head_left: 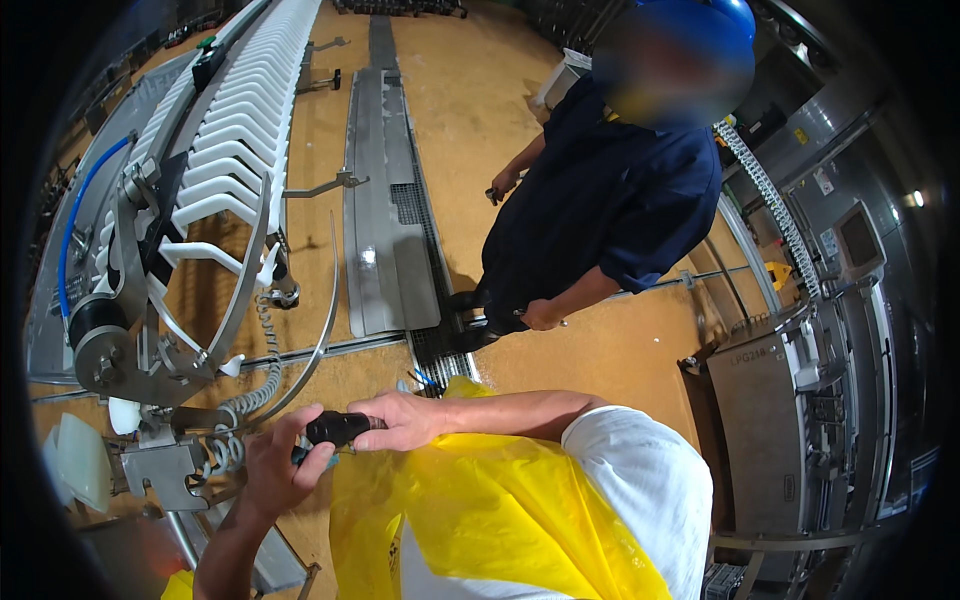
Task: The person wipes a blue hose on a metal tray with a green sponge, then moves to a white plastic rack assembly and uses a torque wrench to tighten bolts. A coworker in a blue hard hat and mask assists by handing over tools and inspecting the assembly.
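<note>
Both of my hands meet in front of me around a short black cylindrical piece (pixel 338 428), whose exact kind I cannot make out. My left hand (pixel 278 462) is closed on its left side, with thumb and fingers pinching it and a bit of teal showing by the fingertips. My right hand (pixel 405 418) grips the other end, its thumb and fingers wrapped round it. Just left of my hands hangs a grey coiled cable (pixel 262 385), beside a grey metal bracket (pixel 165 475) on the machine.
A conveyor with white angled slats (pixel 235 140) runs away on the left, with a curved metal rod (pixel 328 325) at its near end. A co-worker in dark blue (pixel 610 190) stands ahead. A grey floor channel cover (pixel 380 220) lies between. Steel machinery (pixel 765 430) stands right.
</note>
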`<state>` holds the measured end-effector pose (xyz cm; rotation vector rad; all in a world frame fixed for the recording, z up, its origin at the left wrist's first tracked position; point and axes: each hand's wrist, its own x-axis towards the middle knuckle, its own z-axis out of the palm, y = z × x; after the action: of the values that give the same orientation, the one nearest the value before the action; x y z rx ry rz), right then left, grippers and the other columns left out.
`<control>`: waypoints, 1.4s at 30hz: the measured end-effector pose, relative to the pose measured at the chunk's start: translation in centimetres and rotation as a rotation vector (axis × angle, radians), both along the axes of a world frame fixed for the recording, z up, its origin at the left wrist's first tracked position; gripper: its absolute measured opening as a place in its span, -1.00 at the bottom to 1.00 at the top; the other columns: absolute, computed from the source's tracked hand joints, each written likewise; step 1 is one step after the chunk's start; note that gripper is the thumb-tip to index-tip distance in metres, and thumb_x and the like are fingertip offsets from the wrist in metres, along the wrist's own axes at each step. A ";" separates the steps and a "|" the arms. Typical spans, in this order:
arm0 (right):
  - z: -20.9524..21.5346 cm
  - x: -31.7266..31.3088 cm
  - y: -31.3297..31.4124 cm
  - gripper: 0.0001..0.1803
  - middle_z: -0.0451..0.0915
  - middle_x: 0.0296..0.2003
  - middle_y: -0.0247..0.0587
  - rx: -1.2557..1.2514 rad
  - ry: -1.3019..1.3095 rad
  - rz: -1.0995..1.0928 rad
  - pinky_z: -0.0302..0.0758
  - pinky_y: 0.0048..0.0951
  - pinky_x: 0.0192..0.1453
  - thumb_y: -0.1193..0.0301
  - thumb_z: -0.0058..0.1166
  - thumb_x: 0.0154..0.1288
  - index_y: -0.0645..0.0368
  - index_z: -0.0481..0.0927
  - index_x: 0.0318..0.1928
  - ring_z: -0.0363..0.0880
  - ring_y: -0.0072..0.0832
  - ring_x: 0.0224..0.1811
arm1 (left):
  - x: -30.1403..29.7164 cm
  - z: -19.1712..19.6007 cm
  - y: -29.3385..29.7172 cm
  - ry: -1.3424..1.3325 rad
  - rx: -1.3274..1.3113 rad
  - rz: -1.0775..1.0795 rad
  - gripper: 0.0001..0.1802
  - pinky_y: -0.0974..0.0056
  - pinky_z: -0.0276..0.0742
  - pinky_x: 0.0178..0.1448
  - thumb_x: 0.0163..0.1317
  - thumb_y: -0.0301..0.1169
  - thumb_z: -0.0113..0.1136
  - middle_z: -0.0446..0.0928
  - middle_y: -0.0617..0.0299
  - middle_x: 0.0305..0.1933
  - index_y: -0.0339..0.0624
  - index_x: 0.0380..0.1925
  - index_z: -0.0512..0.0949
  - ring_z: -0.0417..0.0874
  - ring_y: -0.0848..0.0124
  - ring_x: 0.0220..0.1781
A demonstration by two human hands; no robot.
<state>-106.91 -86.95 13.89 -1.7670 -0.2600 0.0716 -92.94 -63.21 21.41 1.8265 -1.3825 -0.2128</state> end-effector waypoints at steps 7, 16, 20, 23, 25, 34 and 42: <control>-0.1 0.1 -0.2 -0.63 0.57 -0.48 -0.26 0.030 -0.010 -0.013 0.46 -0.26 -0.32 0.09 0.30 0.60 0.16 0.58 -0.11 0.54 -0.40 -0.44 | 0.1 0.1 0.2 0.116 -0.031 0.037 -0.63 0.18 0.69 -0.16 0.32 -0.48 0.46 0.73 0.08 -0.22 -0.20 0.11 0.63 0.81 0.13 -0.26; -0.1 0.1 -0.4 -0.62 0.58 -0.46 -0.27 0.011 0.006 -0.030 0.49 -0.27 -0.28 0.09 0.28 0.61 0.17 0.59 -0.08 0.56 -0.42 -0.41 | -0.3 0.4 -0.4 0.147 -0.079 0.121 -0.82 0.19 0.65 -0.18 0.36 -0.62 0.38 0.69 0.09 -0.26 -0.22 -0.08 0.67 0.76 0.15 -0.30; -0.5 0.0 -0.2 -0.61 0.59 -0.45 -0.21 0.021 0.020 -0.053 0.50 -0.22 -0.27 0.06 0.26 0.61 0.17 0.61 -0.09 0.57 -0.33 -0.42 | -0.3 1.3 -1.2 0.046 -0.112 0.090 -0.82 0.18 0.66 -0.14 0.37 -0.64 0.36 0.70 0.06 -0.21 -0.23 -0.07 0.67 0.77 0.14 -0.25; -1.1 0.0 -0.3 -0.59 0.58 -0.46 -0.20 0.022 0.035 -0.048 0.50 -0.21 -0.27 0.05 0.26 0.61 0.17 0.60 -0.10 0.57 -0.32 -0.42 | 0.0 1.1 -1.0 0.059 -0.072 0.070 -0.81 0.17 0.67 -0.11 0.37 -0.66 0.35 0.70 0.05 -0.19 -0.23 -0.07 0.66 0.79 0.13 -0.21; -1.2 0.1 -0.4 -0.59 0.57 -0.46 -0.20 0.002 0.033 -0.043 0.49 -0.21 -0.28 0.04 0.26 0.61 0.17 0.60 -0.10 0.56 -0.32 -0.42 | 0.0 1.0 -0.9 0.058 -0.069 0.081 -0.81 0.17 0.67 -0.11 0.36 -0.66 0.35 0.70 0.05 -0.18 -0.23 -0.08 0.66 0.78 0.13 -0.21; 0.0 0.2 -0.7 -0.60 0.58 -0.44 -0.20 0.001 0.065 -0.026 0.51 -0.22 -0.25 0.06 0.28 0.60 0.18 0.62 -0.07 0.58 -0.35 -0.39 | 0.2 1.0 -0.5 0.134 -0.017 0.052 -0.63 0.12 0.68 -0.04 0.21 -0.53 0.53 0.70 0.08 -0.14 -0.19 0.01 0.65 0.78 0.11 -0.16; -0.4 0.3 -0.5 -0.66 0.57 -0.46 -0.30 0.033 0.001 -0.018 0.46 -0.28 -0.29 0.12 0.29 0.61 0.17 0.61 -0.05 0.53 -0.46 -0.42 | 0.0 0.7 -1.0 0.102 0.009 0.047 -0.44 0.13 0.72 0.05 0.12 -0.42 0.64 0.72 0.11 -0.09 -0.17 0.14 0.66 0.81 0.12 -0.06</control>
<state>-106.60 -87.48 13.48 -1.7366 -0.2434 0.0551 -92.91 -64.19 22.13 1.8282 -1.2687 -0.2835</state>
